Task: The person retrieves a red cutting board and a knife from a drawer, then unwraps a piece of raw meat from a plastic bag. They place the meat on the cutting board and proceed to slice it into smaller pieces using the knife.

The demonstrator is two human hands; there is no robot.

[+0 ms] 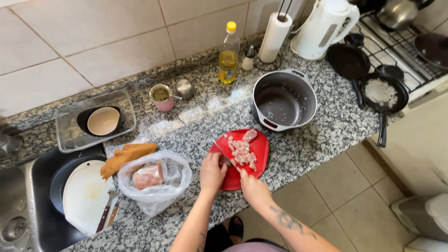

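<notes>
Here, one red cutting board (233, 179), roughly fifteen meat cubes (242, 151), right hand (252, 186) gripping one knife (223, 154), left hand (212, 172) curled on board.

Knife (223, 154) handle hiding inside right hand (252, 186), blade partly lost behind left hand (211, 173). Fingertips blurring against meat cubes (242, 151), contact impossible to tell. Near part of red cutting board (254, 161) covered by both hands. Sink (14, 210) getting cut off at left edge, stove (410, 51) and kettle (326, 25) cropped at far right. Meat in plastic bag (154, 179) blurring through film. Foot (235, 228) half hiding under counter.
</notes>
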